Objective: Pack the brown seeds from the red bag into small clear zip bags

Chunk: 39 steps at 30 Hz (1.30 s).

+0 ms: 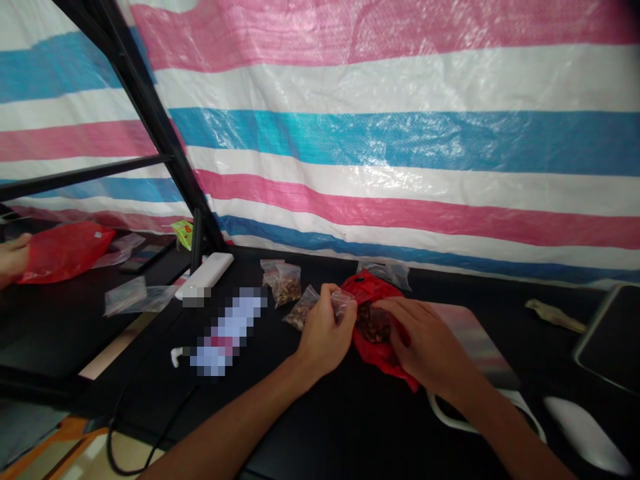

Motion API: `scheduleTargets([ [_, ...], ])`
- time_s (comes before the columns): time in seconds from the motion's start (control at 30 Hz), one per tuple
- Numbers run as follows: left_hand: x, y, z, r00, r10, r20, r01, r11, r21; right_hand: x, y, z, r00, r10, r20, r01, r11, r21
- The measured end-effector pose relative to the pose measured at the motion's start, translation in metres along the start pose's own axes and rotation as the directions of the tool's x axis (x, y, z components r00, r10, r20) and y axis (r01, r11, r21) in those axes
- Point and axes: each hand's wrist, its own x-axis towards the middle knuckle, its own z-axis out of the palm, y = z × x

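My left hand [326,328] is closed in a pinch on a small clear plastic bag [344,301], held at the mouth of a red plastic bag [376,353] on the black table [350,427]. My right hand [425,347] is closed with its fingers inside the red bag, among brown pieces [373,323]; what it holds is hidden. Two small clear bags filled with brown pieces [285,283] [301,312] lie just left of my left hand.
Another person's hand [13,259] rests on a second red bag [65,250] at far left. A white power strip [205,273], empty clear bags [135,297], a cable [125,427], a white mouse [585,433], a dark pad [610,340] and a striped tarp [400,133] surround the table.
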Motion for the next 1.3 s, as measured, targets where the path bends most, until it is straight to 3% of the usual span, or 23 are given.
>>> scheduleTargets([
  [0.17, 0.002, -0.002, 0.005, 0.997, 0.023, 0.079, -0.009, 0.985, -0.172, 0.000, -0.001, 0.007, 0.998, -0.003, 0.063, 0.001, 1.000, 0.030],
  [0.43, 0.007, -0.007, 0.006, 0.992, -0.036, 0.118, 0.090, 0.869, -0.487, -0.001, -0.010, 0.011, 0.995, 0.053, 0.087, -0.069, 0.977, 0.200],
  [0.6, 0.006, -0.005, 0.003, 0.993, 0.085, 0.080, -0.053, 0.941, -0.334, 0.002, -0.009, 0.001, 0.988, 0.146, -0.054, -0.124, 0.946, 0.298],
  [0.73, 0.003, -0.006, 0.002, 0.959, 0.228, 0.169, -0.205, 0.968, -0.142, 0.001, -0.008, -0.003, 0.962, 0.189, -0.195, -0.117, 0.937, 0.329],
  [0.87, 0.001, -0.006, 0.001, 0.923, 0.272, 0.273, -0.288, 0.957, 0.019, -0.004, -0.006, 0.001, 0.963, 0.017, -0.268, 0.042, 0.976, 0.213],
  [0.97, 0.000, -0.005, 0.000, 0.921, 0.270, 0.282, -0.293, 0.955, 0.043, -0.006, -0.003, 0.002, 0.954, -0.115, -0.279, 0.159, 0.977, 0.144],
  [1.07, 0.000, -0.005, 0.001, 0.922, 0.272, 0.276, -0.294, 0.955, 0.040, -0.007, -0.003, 0.000, 0.948, -0.152, -0.279, 0.193, 0.973, 0.126],
  [1.2, 0.000, -0.006, 0.004, 0.937, 0.281, 0.209, -0.282, 0.959, -0.026, -0.004, -0.002, -0.003, 0.944, -0.028, -0.329, 0.074, 0.989, 0.130],
  [1.3, 0.000, -0.009, 0.004, 0.956, 0.288, 0.056, -0.279, 0.952, -0.122, -0.001, -0.001, -0.002, 0.961, 0.082, -0.264, -0.042, 0.987, 0.155],
])
